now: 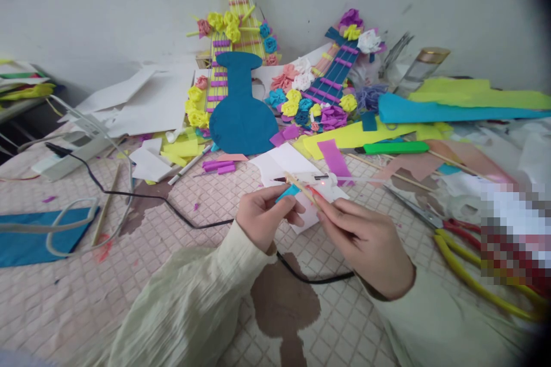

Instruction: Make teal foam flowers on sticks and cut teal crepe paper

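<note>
Two bare hands meet near the middle of a pale pink quilted tablecloth (181, 298), in pale green sleeves (193, 292). The left hand (269, 215) pinches a small bright-blue paper piece (287, 192) between thumb and forefinger. The right hand (365, 238) pinches a thin pale wooden stick (301, 186) near its lower end; the stick slants toward eleven o'clock, just beside the blue piece, and whether the two are joined cannot be told. A white-bodied glue gun (334, 179), its small red light on, lies just past the fingertips at twelve o'clock, over white paper (275, 159).

At eleven o'clock from the hands stands a dark-blue guitar-shaped cutout (244, 117), and at one o'clock, farther back, a dark-blue model guitar (340, 71) with purple frets and crumpled paper flowers (333, 117) at its base. Small purple paper rolls (220, 166) lie at ten o'clock. A flat purple paper strip (336, 161) is between one and two, and a green-handled cutter (394, 148) at two. At three o'clock lie red-handled metal scissors (424, 210), beside a tool with long yellow handles (456, 275). A dark-blue paper sheet (26, 241) lies at nine o'clock, well apart from the hands. At six is a brown patch (286, 304) of the cloth.
</note>
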